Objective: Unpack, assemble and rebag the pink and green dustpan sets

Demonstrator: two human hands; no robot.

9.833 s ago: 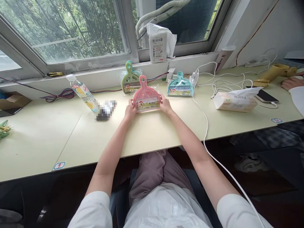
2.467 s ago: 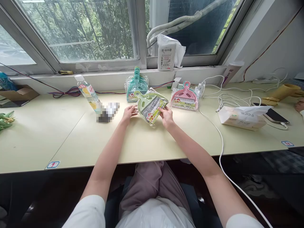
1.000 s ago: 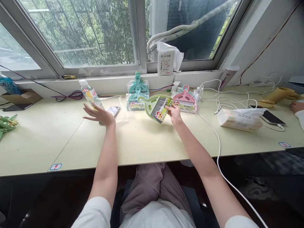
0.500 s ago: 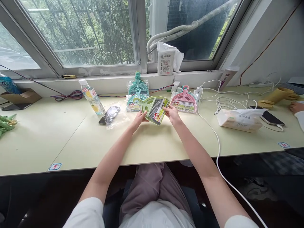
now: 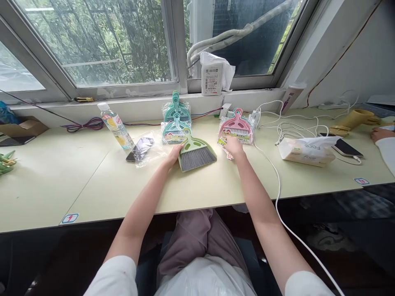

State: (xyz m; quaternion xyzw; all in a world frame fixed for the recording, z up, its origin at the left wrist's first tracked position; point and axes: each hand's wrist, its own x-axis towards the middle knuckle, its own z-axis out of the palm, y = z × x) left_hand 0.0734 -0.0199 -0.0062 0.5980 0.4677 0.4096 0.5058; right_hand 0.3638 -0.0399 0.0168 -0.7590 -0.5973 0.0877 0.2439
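Fingers of the left hand (image 5: pixel 175 154) hold the green brush set (image 5: pixel 196 155) by its side, low over the bench (image 5: pixel 197 190). I cannot tell if it touches. The right hand (image 5: pixel 234 146) seems to pinch a paper label (image 5: pixel 228 156), but it hides part of the grip. Taking the paper off looks like the step in hand. The next move calls for putting the paper down. Farther back are a clear bag (image 5: pixel 156 151), a pink set (image 5: pixel 236 122) and blue sets (image 5: pixel 176 126).
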